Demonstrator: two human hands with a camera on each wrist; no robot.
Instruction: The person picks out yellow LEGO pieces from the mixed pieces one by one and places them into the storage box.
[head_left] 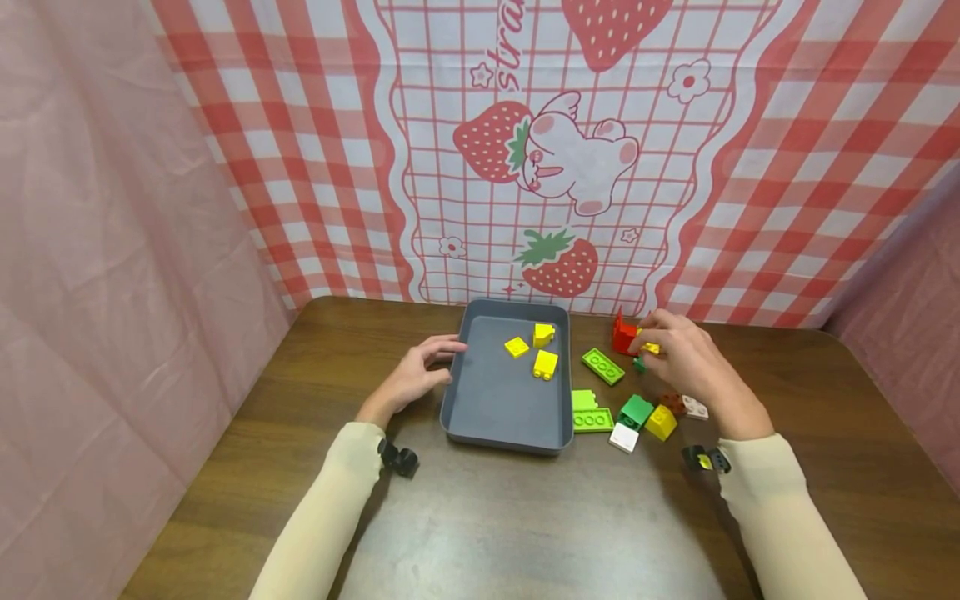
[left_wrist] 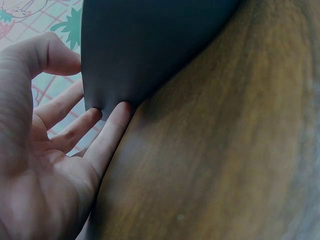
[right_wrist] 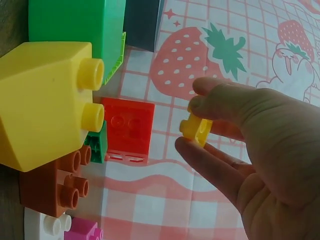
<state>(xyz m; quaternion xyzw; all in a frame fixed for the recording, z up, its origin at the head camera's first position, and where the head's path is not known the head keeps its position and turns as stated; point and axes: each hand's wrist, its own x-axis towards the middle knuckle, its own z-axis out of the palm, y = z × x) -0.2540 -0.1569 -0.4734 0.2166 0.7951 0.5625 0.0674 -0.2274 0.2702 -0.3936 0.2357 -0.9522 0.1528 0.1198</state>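
Observation:
My right hand [head_left: 678, 354] pinches a small yellow toy brick [right_wrist: 196, 129] between thumb and fingertips, raised over the right side of the table. Just left of it a red brick [head_left: 624, 335] stands near the table's back edge. At the tray's left wall, my left hand [head_left: 420, 371] has its fingers loosely extended; in the left wrist view the fingertips touch the outside of the grey tray [left_wrist: 145, 45]. Inside the tray lie a flat yellow brick [head_left: 517, 347], a yellow brick with a slanted side [head_left: 543, 335] and another yellow brick [head_left: 545, 364].
Right of the tray are light green plates [head_left: 603, 367], a green brick [head_left: 636, 412], a white one [head_left: 624, 437] and a sloped yellow one [head_left: 662, 423]. Brown [right_wrist: 45, 187] and magenta [right_wrist: 82, 230] bricks lie close by. A patterned cloth [head_left: 525, 167] hangs behind the table.

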